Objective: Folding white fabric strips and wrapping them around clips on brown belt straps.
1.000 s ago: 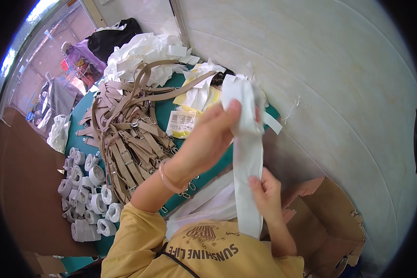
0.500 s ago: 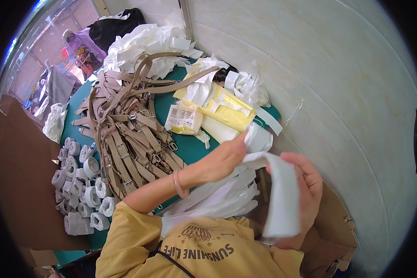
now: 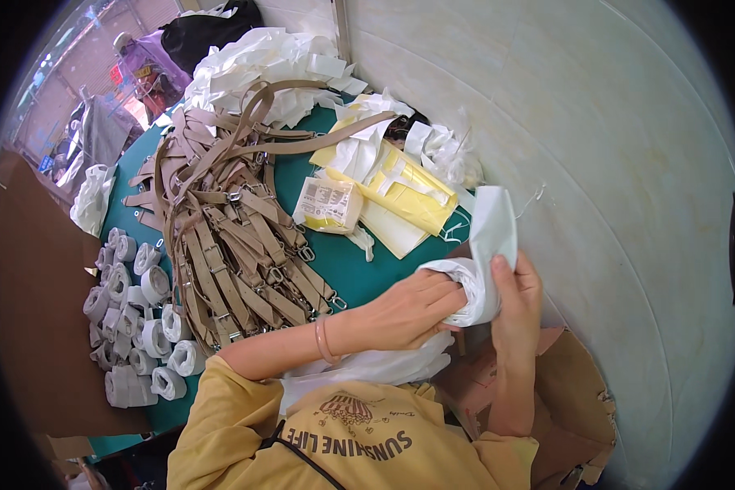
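A white coiled strip (image 3: 475, 306), soft and slightly creased like thin plastic or paper, is between my hands at the right of the table's near edge. The fingers of my left hand (image 3: 412, 306) reach into the coil's open middle and grip it from the left. On its right side my right hand (image 3: 516, 298) pinches the strip between thumb and fingers. A flat length of the strip stands up above that hand. Under my left forearm lie loose white strips (image 3: 384, 358), partly covered by my arm.
Tan straps (image 3: 229, 261) with metal buckles are heaped on the green table (image 3: 347, 278). Several white rolls (image 3: 143, 327) cluster at left. Behind lie white scraps (image 3: 261, 69), yellow sheets (image 3: 408, 192) and a wrapped packet (image 3: 328, 204). A cardboard box (image 3: 563, 408) stands at lower right by the wall.
The coil has come lower and turned, so its open end shows. The strip hanging from my right hand has been wound up or swung upward, and that hand has closed in beside the coil.
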Demonstrator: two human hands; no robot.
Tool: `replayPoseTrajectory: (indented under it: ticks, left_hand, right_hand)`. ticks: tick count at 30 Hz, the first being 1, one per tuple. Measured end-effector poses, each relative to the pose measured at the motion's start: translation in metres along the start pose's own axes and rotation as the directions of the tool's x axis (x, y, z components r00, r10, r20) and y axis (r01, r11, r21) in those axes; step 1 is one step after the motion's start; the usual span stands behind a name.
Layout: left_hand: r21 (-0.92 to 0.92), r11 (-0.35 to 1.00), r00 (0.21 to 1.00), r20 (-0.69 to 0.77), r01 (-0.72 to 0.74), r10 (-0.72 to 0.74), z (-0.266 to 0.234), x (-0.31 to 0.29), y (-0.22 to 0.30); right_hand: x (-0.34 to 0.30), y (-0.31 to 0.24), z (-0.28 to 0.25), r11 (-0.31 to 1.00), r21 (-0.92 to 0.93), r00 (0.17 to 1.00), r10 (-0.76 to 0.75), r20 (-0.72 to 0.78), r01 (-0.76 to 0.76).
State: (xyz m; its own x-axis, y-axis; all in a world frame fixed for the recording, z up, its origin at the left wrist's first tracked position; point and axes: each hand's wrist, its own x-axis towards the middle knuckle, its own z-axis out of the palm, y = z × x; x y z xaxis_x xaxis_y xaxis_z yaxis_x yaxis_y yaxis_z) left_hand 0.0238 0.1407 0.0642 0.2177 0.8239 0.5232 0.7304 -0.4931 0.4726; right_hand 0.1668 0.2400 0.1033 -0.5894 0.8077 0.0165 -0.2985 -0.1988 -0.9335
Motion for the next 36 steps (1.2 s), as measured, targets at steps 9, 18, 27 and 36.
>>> replayPoseTrajectory:
  ticks: [9, 18, 27, 36]
  left_hand:
    - [0.534, 0.841, 0.996, -0.041, 0.091, -0.081, -0.031, -0.011, 0.000]
    - [-0.943, -0.170, 0.680, 0.324, 0.286, -0.658, -0.012, -0.064, -0.033]
    - [-0.875, -0.177, 0.581, 0.438, 0.451, -0.687, -0.009, -0.093, -0.081]
    - [0.090, 0.751, 0.709, -0.420, 0.654, -0.566, -0.051, -0.028, -0.114]
  right_hand:
    - [0.016, 0.026, 0.002, 0.957, 0.105, 0.946, 0.244, 0.212, -0.270]
    - [0.008, 0.104, 0.033, 0.946, -0.194, 0.953, -0.218, 0.211, 0.259]
    - [0.034, 0.126, 0.042, 0.581, -0.530, 0.772, -0.317, 0.551, 0.617]
    - [0.079, 0.124, 0.049, 0.663, -0.560, 0.866, -0.347, 0.359, 0.498]
